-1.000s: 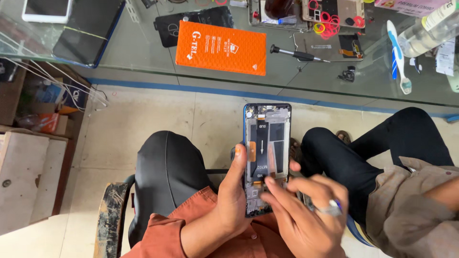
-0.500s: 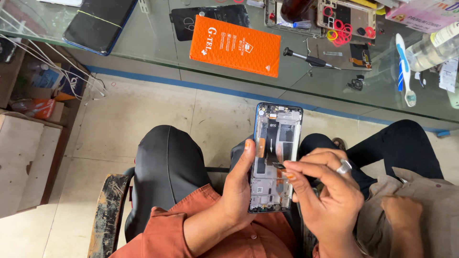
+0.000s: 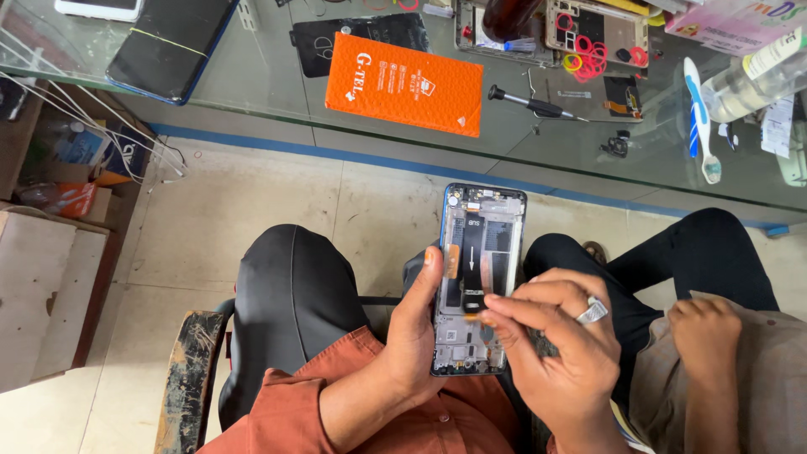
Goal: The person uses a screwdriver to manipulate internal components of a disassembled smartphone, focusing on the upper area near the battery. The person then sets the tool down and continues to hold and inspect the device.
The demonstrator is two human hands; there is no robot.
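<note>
- Your left hand (image 3: 416,336) grips the phone (image 3: 477,277) by its left edge, thumb up along the side, holding it over your lap.
- The phone stands with its long axis running away from you, top end toward the glass bench (image 3: 252,92); its back is off, showing a grey metal frame, a black flex strip and small boards.
- Your right hand (image 3: 551,345), with a silver ring (image 3: 592,311), has its fingertips pinched together on the flex strip's lower end near the phone's middle.
- On the bench lie a flat orange pack (image 3: 403,82), a black-handled screwdriver (image 3: 530,103) and a white-and-blue toothbrush (image 3: 699,122).
- Another person's hand (image 3: 702,324) rests on a knee to your right.
</note>
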